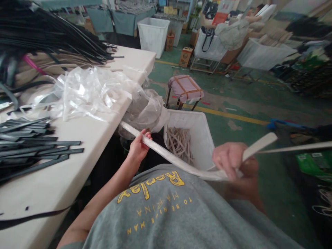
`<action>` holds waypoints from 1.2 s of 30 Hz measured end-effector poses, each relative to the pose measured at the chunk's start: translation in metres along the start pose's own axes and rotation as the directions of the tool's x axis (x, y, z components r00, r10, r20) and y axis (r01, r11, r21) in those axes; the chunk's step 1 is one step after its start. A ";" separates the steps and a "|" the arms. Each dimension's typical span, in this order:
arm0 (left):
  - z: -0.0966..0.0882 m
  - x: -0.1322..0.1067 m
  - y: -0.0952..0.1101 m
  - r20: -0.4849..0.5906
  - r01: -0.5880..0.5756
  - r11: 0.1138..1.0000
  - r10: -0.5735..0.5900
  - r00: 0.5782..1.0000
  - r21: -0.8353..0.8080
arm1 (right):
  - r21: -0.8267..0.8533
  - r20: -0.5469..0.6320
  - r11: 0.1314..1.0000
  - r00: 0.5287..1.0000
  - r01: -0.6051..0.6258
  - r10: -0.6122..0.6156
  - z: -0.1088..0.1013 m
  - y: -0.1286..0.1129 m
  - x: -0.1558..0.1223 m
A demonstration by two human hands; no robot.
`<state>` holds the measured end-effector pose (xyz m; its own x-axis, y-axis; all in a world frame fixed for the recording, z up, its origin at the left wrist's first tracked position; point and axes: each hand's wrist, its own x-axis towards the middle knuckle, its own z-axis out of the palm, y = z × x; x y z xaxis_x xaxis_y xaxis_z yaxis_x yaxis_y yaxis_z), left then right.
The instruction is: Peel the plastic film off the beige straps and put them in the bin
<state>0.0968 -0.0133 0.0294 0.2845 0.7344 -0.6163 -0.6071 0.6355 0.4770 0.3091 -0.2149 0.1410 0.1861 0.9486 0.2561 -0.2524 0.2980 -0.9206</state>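
A long pale strap point(168, 155), shiny as if wrapped in clear film, runs across in front of my shirt. My left hand point(138, 148) has its fingers closed round it near the table edge. At the other end my right hand point(233, 159), partly blurred, grips the strap in a closed fist. A flat beige end point(260, 147) sticks up out of that fist, and a thin pale strip point(298, 148) stretches from there to the right edge of view. Below the strap, a white bin point(199, 128) holds several loose beige straps point(180, 141).
On the white table point(85, 173) to the left lie crumpled clear film point(88, 90), short black straps point(33, 145) and a pile of long black straps point(52, 31). A padded stool point(186, 87) stands beyond the bin. White tubs point(153, 34) and cartons point(186, 57) stand farther back.
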 end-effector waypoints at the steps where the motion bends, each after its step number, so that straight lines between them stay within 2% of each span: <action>1: -0.001 -0.003 -0.005 0.067 -0.015 0.998 0.010 0.998 0.066 | 0.026 0.029 1.000 1.000 -0.006 0.005 -0.002 0.006 0.007; 5: -0.013 -0.016 -0.017 0.318 -0.118 0.940 0.010 0.948 0.320 | -0.006 0.082 0.993 0.989 -0.122 0.122 -0.007 0.050 0.061; 8: -0.020 -0.024 -0.016 0.434 -0.208 0.859 -0.018 0.901 0.468 | -0.027 0.131 0.982 0.973 -0.187 0.189 -0.002 0.086 0.109; 12: -0.025 -0.031 -0.013 0.509 -0.267 0.745 -0.112 0.853 0.611 | -0.001 0.131 0.963 0.954 -0.270 0.268 0.011 0.119 0.159; 15: -0.030 -0.033 -0.014 0.517 -0.243 0.696 -0.214 0.829 0.676 | 0.023 0.177 0.963 0.949 -0.270 0.262 0.017 0.127 0.179; 18: -0.033 -0.032 -0.016 0.520 -0.229 0.675 -0.265 0.812 0.702 | 0.037 0.222 0.979 0.957 -0.200 0.187 0.021 0.126 0.186; 20: -0.029 -0.029 -0.015 0.512 -0.244 0.676 -0.228 0.828 0.696 | 0.005 0.236 0.986 0.959 -0.165 0.159 0.024 0.124 0.184; 23: -0.015 -0.023 -0.007 0.513 -0.335 0.708 -0.045 0.857 0.622 | -0.095 0.290 0.985 0.942 -0.147 0.169 0.031 0.123 0.175; 25: -0.003 -0.020 -0.002 0.512 -0.416 0.704 0.087 0.855 0.576 | -0.150 0.310 0.981 0.937 -0.120 0.162 0.035 0.123 0.169; 27: 0.004 -0.019 0.001 0.506 -0.451 0.679 0.135 0.852 0.578 | -0.152 0.290 0.984 0.948 -0.091 0.132 0.038 0.123 0.163; 31: 0.002 -0.023 -0.004 0.504 -0.409 0.654 0.050 0.862 0.636 | -0.114 0.235 0.989 0.965 -0.092 0.117 0.036 0.121 0.157; 36: -0.010 -0.028 -0.013 0.506 -0.390 0.661 0.019 0.863 0.641 | -0.272 0.234 0.960 0.962 -0.072 0.138 0.028 0.115 0.150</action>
<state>0.0887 -0.0444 0.0340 0.6092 0.7658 -0.2059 -0.0363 0.2862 0.9575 0.2816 -0.0354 0.0819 -0.0781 0.9790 0.1883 0.0031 0.1891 -0.9820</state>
